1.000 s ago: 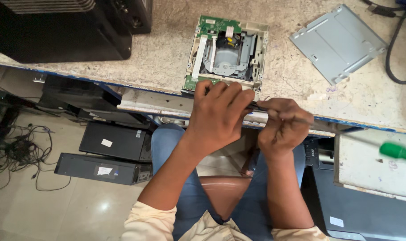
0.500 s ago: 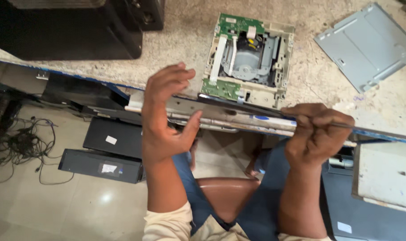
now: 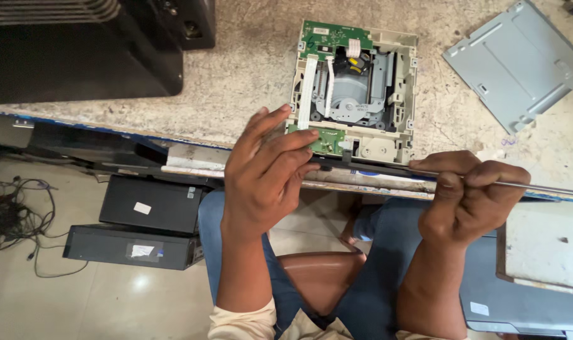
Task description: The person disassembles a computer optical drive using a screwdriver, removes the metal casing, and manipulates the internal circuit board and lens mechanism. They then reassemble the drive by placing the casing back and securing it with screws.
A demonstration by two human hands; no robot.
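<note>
The left hand (image 3: pixel 267 179) has come off the right hand (image 3: pixel 469 195), where both were bunched together a second ago, and now hangs spread and empty with fingertips at the near edge of the opened disc drive (image 3: pixel 354 91). The right hand is clenched on a thin metal rod (image 3: pixel 544 187), so the drive itself is let go. It lies flat on the speckled stone counter (image 3: pixel 249 82): beige plastic frame, green circuit boards, white ribbon cables. Its grey sheet-metal cover (image 3: pixel 516 63) lies well apart.

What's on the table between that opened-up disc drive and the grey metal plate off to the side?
Nothing: in the head view, only bare speckled tabletop separates the opened disc drive from the grey metal plate.
</note>
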